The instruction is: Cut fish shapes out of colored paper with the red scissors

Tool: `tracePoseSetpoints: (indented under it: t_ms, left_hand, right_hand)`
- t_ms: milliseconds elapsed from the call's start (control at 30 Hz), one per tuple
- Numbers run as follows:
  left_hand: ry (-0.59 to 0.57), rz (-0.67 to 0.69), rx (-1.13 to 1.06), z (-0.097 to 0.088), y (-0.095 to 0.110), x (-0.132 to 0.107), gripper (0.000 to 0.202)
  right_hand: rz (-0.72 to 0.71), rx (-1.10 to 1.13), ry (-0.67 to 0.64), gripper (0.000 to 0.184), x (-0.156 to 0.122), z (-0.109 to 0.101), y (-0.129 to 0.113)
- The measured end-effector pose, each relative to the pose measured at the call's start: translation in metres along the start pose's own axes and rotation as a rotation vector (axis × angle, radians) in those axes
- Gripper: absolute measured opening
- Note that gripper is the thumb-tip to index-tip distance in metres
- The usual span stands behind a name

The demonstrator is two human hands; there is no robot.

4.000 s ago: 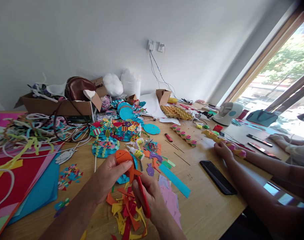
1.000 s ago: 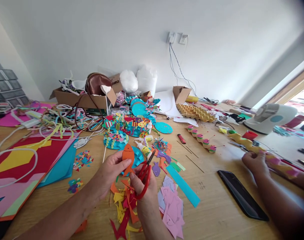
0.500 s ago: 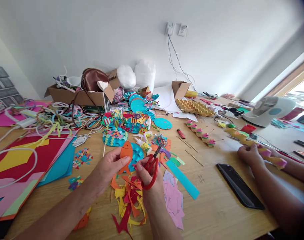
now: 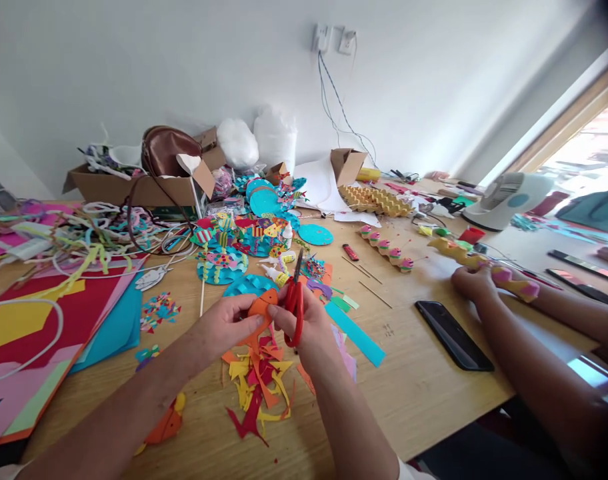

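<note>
My left hand (image 4: pixel 233 325) pinches an orange paper fish (image 4: pixel 262 309) between thumb and fingers, above the table's middle. Red-handled scissors (image 4: pixel 296 303) sit in my right hand (image 4: pixel 304 319), their dark blades pointing up and away. My right thumb and fingertips also touch the fish's right edge. Under both hands lies a heap of red, yellow and orange paper scraps (image 4: pixel 258 387). Just beyond them is a wavy-edged blue paper disc (image 4: pixel 249 285), with a glue bottle (image 4: pixel 277 275) beside it. Another orange paper fish (image 4: pixel 167 425) lies near my left forearm.
At right, another person's hands hold a painted egg-carton strip (image 4: pixel 514 283). A black phone (image 4: pixel 453 335) lies before them. Coloured paper sheets (image 4: pixel 39 320) and tangled pipe cleaners (image 4: pixel 84 233) cover the left. Behind stand a cardboard box (image 4: pixel 129 193) and a white fan (image 4: pixel 507 200).
My hands have come together: the right has moved from beside the fish to touch its edge. The scissors now point more upright. The whole view has shifted slightly.
</note>
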State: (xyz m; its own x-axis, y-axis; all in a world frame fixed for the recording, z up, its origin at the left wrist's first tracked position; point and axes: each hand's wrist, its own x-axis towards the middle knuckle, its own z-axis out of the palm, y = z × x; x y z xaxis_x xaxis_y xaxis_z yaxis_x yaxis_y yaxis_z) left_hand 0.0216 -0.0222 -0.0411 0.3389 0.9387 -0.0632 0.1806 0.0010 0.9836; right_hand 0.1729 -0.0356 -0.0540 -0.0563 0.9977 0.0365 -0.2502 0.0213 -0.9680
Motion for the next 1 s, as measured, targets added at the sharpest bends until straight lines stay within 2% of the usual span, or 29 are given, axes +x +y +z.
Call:
tracePoseSetpoints:
  t_ms: [167,300,367,500,567,700,867,1000]
  left_hand:
    - [-0.116,-0.087,-0.172,-0.005,0.001,-0.007,0.018]
    - [-0.154,-0.11,-0.173,-0.013,0.0,-0.012,0.016]
    - [-0.094,-0.078,-0.197,-0.015,0.003,-0.014,0.015]
    - [0.151,0.046,-0.258,-0.016,0.012,-0.012,0.013]
    - [0.256,0.087,-0.242,-0.016,0.017,-0.009,0.013]
    - [0.352,0.136,-0.21,-0.011,0.02,-0.004,0.013]
    - [0.279,0.093,-0.234,-0.008,0.018,-0.001,0.012]
    - [0.177,0.082,-0.189,-0.012,0.014,0.0,0.017]
  right_hand:
    - [-0.019,-0.177,-0.15,0.021,0.008,0.003,-0.017]
    - [-0.081,-0.213,-0.235,0.023,0.013,0.009,-0.026]
    - [-0.101,-0.185,-0.209,0.025,0.013,0.01,-0.025]
    - [-0.066,-0.102,-0.129,0.026,0.005,0.01,-0.013]
    - [-0.114,-0.038,-0.114,0.028,0.0,0.01,-0.008]
    - [-0.092,-0.01,-0.043,0.028,-0.005,0.017,-0.011]
    - [-0.067,0.038,0.01,0.026,-0.003,0.025,-0.018]
    - [-0.071,-0.026,-0.007,0.024,-0.001,0.025,-0.022]
